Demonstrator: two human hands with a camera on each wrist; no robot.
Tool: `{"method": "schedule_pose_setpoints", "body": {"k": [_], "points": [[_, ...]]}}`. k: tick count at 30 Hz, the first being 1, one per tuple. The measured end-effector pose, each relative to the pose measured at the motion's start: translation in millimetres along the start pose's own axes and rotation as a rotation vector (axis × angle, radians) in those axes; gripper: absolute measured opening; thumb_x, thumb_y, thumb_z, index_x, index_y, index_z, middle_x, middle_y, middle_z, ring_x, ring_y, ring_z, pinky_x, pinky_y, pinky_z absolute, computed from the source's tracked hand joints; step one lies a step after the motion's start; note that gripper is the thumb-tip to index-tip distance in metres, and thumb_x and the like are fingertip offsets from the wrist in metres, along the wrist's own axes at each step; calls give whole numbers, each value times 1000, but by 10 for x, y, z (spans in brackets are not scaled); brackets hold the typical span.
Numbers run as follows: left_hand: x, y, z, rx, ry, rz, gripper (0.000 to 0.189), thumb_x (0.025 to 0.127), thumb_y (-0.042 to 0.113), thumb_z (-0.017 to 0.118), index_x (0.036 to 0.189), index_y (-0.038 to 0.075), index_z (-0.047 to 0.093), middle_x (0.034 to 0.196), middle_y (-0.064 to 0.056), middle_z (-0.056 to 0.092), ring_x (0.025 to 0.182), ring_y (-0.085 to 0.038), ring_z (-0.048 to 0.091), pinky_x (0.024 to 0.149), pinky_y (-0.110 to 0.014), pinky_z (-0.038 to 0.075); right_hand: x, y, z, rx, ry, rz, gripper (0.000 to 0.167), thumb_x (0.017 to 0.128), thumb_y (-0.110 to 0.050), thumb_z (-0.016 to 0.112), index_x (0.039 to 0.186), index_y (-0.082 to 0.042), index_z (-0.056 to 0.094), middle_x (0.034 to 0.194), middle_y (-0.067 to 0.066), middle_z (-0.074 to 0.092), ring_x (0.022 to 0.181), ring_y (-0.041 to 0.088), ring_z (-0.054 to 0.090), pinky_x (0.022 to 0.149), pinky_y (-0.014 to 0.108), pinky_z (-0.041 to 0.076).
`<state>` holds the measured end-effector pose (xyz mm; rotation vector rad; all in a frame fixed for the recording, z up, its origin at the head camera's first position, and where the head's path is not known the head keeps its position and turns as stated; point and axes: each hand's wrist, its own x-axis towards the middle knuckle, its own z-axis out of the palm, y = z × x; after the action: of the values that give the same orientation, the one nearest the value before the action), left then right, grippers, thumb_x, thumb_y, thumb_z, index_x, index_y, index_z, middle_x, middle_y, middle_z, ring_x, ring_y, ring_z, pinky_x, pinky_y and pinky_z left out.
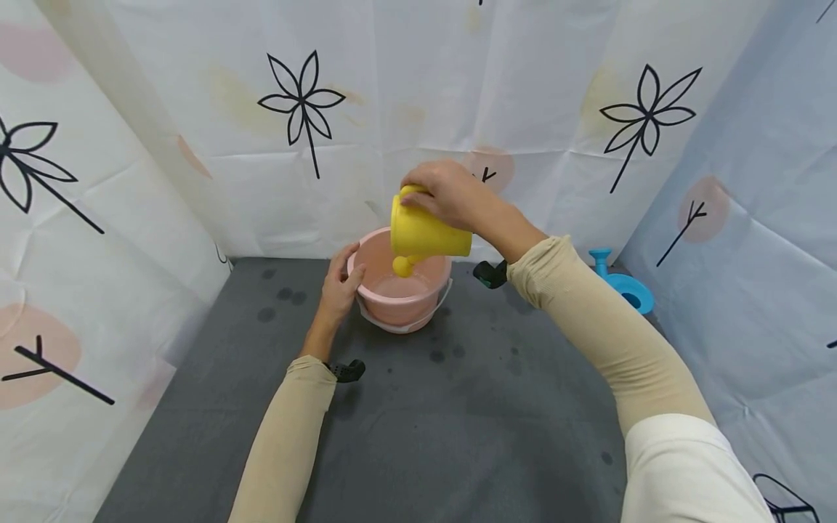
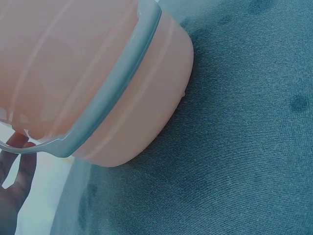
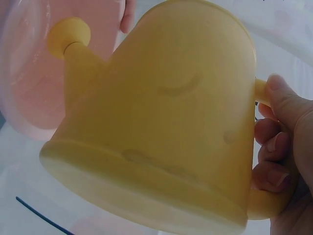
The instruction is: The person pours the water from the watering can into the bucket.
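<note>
A yellow watering can (image 1: 431,231) is tipped on its side over a pink bucket (image 1: 399,312), its round sprinkler head (image 1: 402,266) pointing down at the opening. My right hand (image 1: 451,192) grips the can's handle, with fingers curled round it in the right wrist view. No stream of water can be made out. The bucket stands upright on the dark grey table cloth, its pale handle (image 2: 110,98) hanging down the near side. My left hand (image 1: 340,287) holds the bucket's left rim, thumb over the edge; its fingertips (image 2: 30,147) show beside the rim in the left wrist view.
A blue item with a spout-like stem and a round opening (image 1: 631,292) stands at the table's right edge, partly hidden by my right sleeve. Dark wet spots (image 1: 266,314) mark the table cloth. White sheets with flower prints (image 1: 301,102) enclose the table at the back and sides.
</note>
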<state>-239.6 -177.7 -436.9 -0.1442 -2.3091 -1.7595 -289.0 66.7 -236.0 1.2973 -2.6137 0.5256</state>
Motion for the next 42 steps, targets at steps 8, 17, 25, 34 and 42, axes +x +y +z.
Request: {"method": "schedule_pose_setpoints", "body": {"k": [8,17,25,34,42], "points": [[7,8,3,13,-4,1,54,103,15,58,154,5,43,160,-19,36,86,-13,47,71,-19,44,-114,125,58,53,125,36,26,99,-26,68,114,-5,71,110,11,73,98,26,65,93,39,52],[22,-48,4,0,-7,10,55,103,17,58,154,4,43,161,-19,35,88,-13,49,72,-18,46,-350,280,142,85,300,77,26,97,-26,70,112,-4,73,105,11,74,87,25,63,81,37,51],[13,-48,1,8,-13,-5,55,103,17,57,155,5,42,162,-19,33,87,-14,48,72,-19,46,-600,396,271,125,416,102,25,97,-23,71,113,-3,72,104,13,75,83,25,65,76,35,52],[-9,-23,-13,-16,-25,-18,56,104,17,56,156,6,40,164,-18,31,90,-15,49,75,-21,46,-860,486,436,200,572,147,27,96,-15,71,117,3,71,110,20,73,88,31,66,79,40,53],[-2,-12,-3,-12,-26,-29,56,104,18,56,156,7,40,164,-16,31,93,-17,51,76,-21,47,-1141,539,679,338,687,238,26,98,-11,67,119,5,69,112,23,69,93,29,65,83,28,53]]}}
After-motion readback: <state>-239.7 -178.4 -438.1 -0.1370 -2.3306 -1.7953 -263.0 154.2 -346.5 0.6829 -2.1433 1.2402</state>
